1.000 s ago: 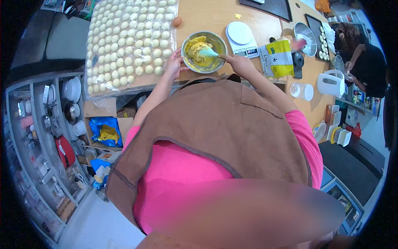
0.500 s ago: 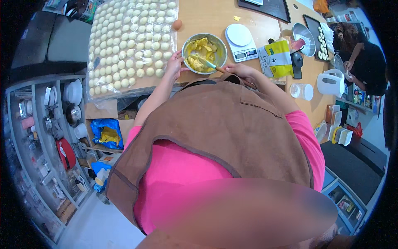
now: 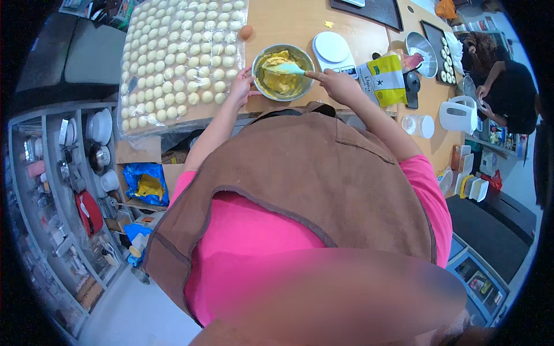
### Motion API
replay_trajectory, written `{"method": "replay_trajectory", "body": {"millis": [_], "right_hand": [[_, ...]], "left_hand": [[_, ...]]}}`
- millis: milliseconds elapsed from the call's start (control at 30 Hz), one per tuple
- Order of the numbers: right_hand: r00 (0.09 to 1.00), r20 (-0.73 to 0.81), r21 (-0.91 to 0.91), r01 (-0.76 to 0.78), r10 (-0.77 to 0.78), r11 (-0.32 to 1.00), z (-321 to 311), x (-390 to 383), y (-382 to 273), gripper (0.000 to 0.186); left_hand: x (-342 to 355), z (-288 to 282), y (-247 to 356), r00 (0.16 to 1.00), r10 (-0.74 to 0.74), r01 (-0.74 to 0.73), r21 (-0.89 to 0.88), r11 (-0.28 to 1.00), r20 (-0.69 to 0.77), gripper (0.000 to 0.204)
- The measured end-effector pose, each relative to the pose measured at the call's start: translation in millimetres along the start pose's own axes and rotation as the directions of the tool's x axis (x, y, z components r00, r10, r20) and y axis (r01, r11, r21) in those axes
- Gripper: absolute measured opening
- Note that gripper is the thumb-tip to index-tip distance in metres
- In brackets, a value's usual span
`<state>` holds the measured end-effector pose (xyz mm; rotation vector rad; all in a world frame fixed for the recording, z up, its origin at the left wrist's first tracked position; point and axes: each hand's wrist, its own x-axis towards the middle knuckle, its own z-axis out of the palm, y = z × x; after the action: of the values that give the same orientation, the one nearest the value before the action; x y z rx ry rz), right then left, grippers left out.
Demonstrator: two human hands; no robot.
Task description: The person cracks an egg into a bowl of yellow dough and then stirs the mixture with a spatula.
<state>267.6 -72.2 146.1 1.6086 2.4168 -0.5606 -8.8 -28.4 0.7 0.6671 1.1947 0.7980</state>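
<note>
A metal mixing bowl (image 3: 307, 62) with a soft yellow mixture (image 3: 281, 83) in it stands near the table's front edge. My left hand (image 3: 242, 86) is closed on the bowl's left rim, fingers against its outer wall. In my right hand (image 3: 339, 86) is the wooden handle of a spatula (image 3: 287, 68), gripped from the right side. Its pale blade lies across the mixture, with some yellow stuck on it. Behind the bowl, to its left, sits a brown egg (image 3: 246, 32). To the right of the bowl is a white kitchen scale (image 3: 332, 47).
Many pale dough balls lie in rows on a plastic sheet (image 3: 130, 86) at left. A yellow-and-white pouch (image 3: 384, 81), a clear jar (image 3: 418, 126), a white jug (image 3: 459, 117) and another metal bowl (image 3: 421, 49) stand at right. A co-worker in black (image 3: 511, 95) works at far right.
My right hand has moved up and away from my body, swinging the spatula from a slant to nearly level across the bowl. The mixture is gathered more toward the middle. My left hand stays on the rim.
</note>
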Motion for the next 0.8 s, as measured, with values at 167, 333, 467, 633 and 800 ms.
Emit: {"method": "replay_trajectory", "body": {"millis": [167, 333, 467, 633, 800], "right_hand": [[0.998, -0.055, -0.016, -0.034, 0.034, 0.999, 27, 17, 17, 0.049], [0.999, -0.045, 0.158, -0.021, 0.028, 0.987, 63, 22, 17, 0.038], [0.997, 0.061, 0.330, -0.066, 0.048, 0.942, 76, 34, 23, 0.046], [0.911, 0.410, 0.854, -0.399, 0.040, 0.335, 57, 21, 23, 0.038], [0.991, 0.116, 0.510, -0.118, 0.067, 0.852, 15, 8, 21, 0.038]], "left_hand": [[-4, 5, 7, 1.000, -0.022, 0.023, 0.014, 1.000, -0.013, 0.042], [3, -1, -1, 1.000, -0.003, 0.003, -0.019, 1.000, 0.011, 0.043], [-2, 6, 6, 0.999, -0.047, 0.047, -0.058, 0.997, 0.000, 0.042], [5, -2, -1, 1.000, -0.030, 0.030, -0.013, 0.999, -0.005, 0.041], [6, -1, 6, 0.998, -0.062, 0.061, 0.007, 0.998, 0.020, 0.041]]}}
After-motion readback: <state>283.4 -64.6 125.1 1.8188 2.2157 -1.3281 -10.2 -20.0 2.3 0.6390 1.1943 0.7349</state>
